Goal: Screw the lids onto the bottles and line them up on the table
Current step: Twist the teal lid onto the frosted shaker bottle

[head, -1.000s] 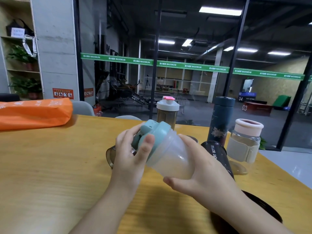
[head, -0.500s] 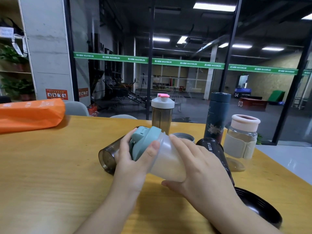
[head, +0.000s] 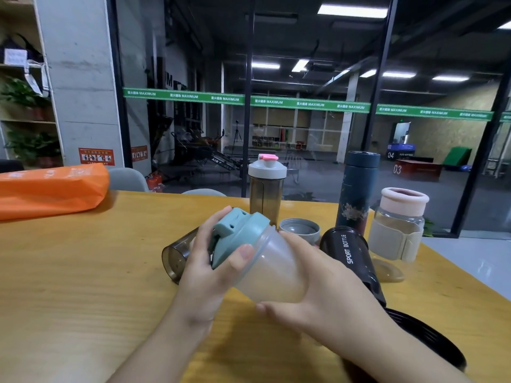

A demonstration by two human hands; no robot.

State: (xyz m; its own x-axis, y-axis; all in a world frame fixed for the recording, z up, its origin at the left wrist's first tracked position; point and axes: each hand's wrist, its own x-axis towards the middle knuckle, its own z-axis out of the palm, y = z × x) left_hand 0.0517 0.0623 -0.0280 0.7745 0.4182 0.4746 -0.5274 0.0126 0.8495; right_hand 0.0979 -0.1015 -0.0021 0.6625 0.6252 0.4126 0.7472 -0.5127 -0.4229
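While left hand (head: 204,266) grips teal lid (head: 237,236), right hand (head: 326,294) bottle (head: 273,275)

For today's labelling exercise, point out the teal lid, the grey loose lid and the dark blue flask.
teal lid (head: 243,233): head view, its side rim.
grey loose lid (head: 300,229): head view, inner face.
dark blue flask (head: 356,194): head view, mid-body.

Both forearms rise from the picture's 6 o'clock edge and converge at its centre. The left hand (head: 204,268) wraps a teal lid (head: 237,234), thumb lying toward 2 o'clock, fingers curled behind. At its 4 o'clock, the right hand (head: 326,291) cups the frosted bottle (head: 272,269) from its right side.
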